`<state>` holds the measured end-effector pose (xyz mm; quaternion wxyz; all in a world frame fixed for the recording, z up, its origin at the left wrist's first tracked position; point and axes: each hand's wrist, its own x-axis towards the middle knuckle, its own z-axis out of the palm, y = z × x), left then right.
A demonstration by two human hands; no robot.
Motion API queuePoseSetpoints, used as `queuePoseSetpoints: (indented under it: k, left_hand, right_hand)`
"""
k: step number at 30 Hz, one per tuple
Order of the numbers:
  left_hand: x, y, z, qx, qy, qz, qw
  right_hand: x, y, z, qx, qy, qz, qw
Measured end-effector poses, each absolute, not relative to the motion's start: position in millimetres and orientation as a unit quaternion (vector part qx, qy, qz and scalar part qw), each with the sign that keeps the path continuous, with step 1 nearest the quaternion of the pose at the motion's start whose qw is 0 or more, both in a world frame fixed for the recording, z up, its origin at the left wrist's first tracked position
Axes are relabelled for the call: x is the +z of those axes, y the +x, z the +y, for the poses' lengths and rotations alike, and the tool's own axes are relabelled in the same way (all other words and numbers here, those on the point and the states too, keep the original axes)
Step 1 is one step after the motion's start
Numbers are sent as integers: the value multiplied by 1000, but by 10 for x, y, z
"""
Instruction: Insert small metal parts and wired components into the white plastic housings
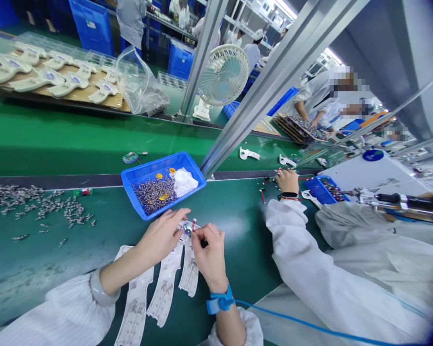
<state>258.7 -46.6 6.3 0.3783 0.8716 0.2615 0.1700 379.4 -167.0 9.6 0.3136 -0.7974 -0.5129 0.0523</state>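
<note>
Three white plastic shells lie side by side on the green table: a left one (135, 302), a middle one (165, 288) and a right one (190, 274). At the top of the right shell sits a small round metal part (187, 229) with a red wire and white connector (194, 223). My left hand (166, 233) rests over the shells' upper ends, its fingertips beside the metal part. My right hand (210, 247), thumb and index finger pinched together, touches the metal part and wire from the right; what lies between the fingertips is too small to tell.
A blue bin (159, 187) of small metal parts stands beyond my hands. Loose metal parts (65, 209) lie at left. At right are a co-worker's hand (287, 182) and a power tool (400, 199). A blue cord (292, 322) runs from my right wrist.
</note>
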Motion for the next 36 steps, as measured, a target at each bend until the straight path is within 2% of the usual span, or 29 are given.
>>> queuePoseSetpoints:
  k: [8, 15, 36]
  left_hand:
    - [144, 2613, -418, 155, 869, 233, 408]
    - [140, 2627, -410, 153, 873, 229, 403]
    - [178, 2625, -432, 132, 879, 227, 398]
  right_hand:
    - [187, 3791, -1613, 32, -804, -541, 244]
    - [213, 3787, -1602, 6, -806, -549, 220]
    - [234, 3806, -1581, 27, -814, -538, 218]
